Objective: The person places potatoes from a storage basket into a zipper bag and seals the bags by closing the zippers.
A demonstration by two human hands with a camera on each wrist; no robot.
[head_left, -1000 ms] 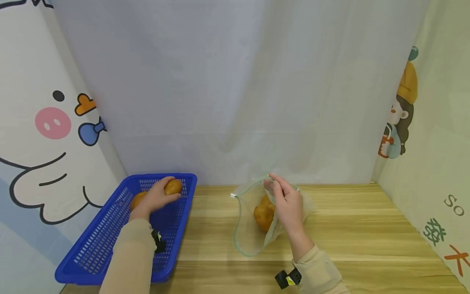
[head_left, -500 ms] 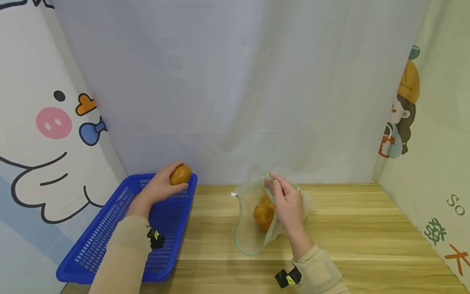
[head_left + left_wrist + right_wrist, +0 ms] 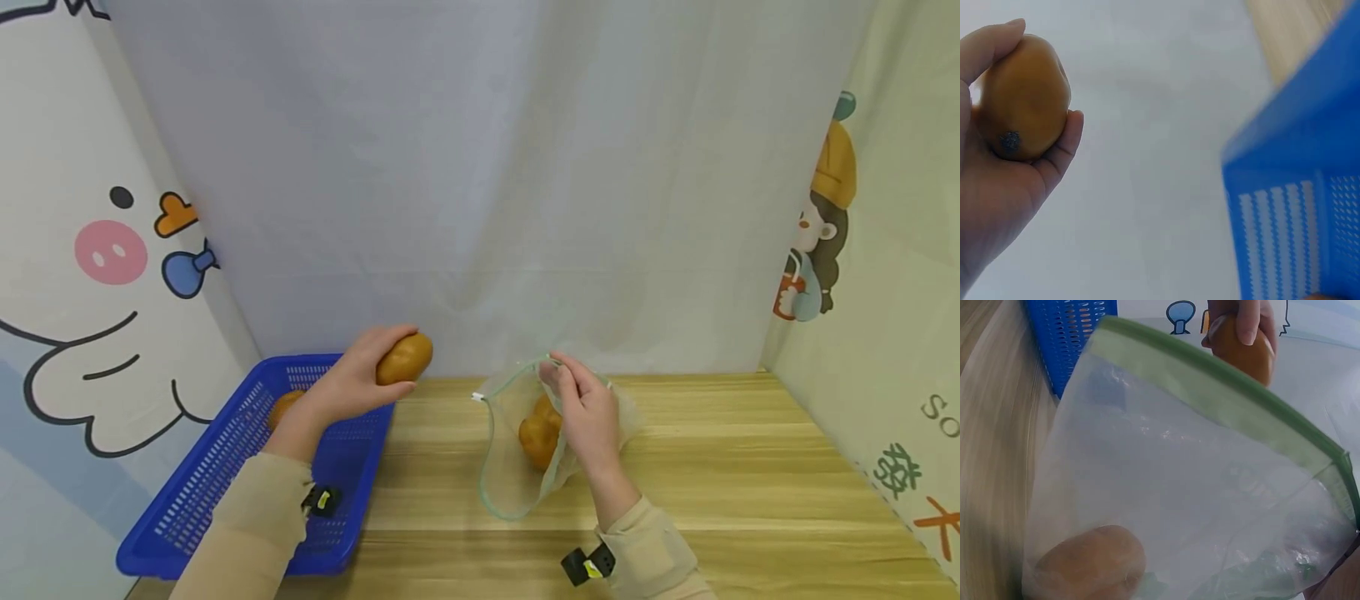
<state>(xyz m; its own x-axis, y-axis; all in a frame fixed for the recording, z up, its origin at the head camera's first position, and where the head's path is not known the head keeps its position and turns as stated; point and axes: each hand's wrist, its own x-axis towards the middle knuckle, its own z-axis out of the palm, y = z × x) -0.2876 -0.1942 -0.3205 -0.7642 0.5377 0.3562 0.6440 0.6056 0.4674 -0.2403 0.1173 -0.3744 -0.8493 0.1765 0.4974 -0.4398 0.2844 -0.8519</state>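
My left hand (image 3: 350, 377) grips a brownish-orange pear (image 3: 405, 358), fingers above and thumb below, over the far right corner of the blue basket. A dark spot marks one end of this pear (image 3: 1025, 94) in the left wrist view. My right hand (image 3: 591, 421) pinches the rim of a clear zip bag (image 3: 504, 483) with a green edge and a white slider. The bag's mouth gapes toward the left. Inside it lie brownish-orange fruits (image 3: 538, 437), partly hidden by the right hand; the right wrist view shows one fruit (image 3: 1094, 562) through the plastic.
The blue perforated basket (image 3: 352, 533) stands at the left of the wooden table (image 3: 720, 483). Another brownish-orange fruit (image 3: 283, 408) lies in it, partly behind the left forearm. A pale curtain (image 3: 480, 183) hangs behind the table, with printed panels at both sides.
My left hand has lifted the pear from inside the basket and carried it up and right, past the rim. The right hand and the bag have stayed in place.
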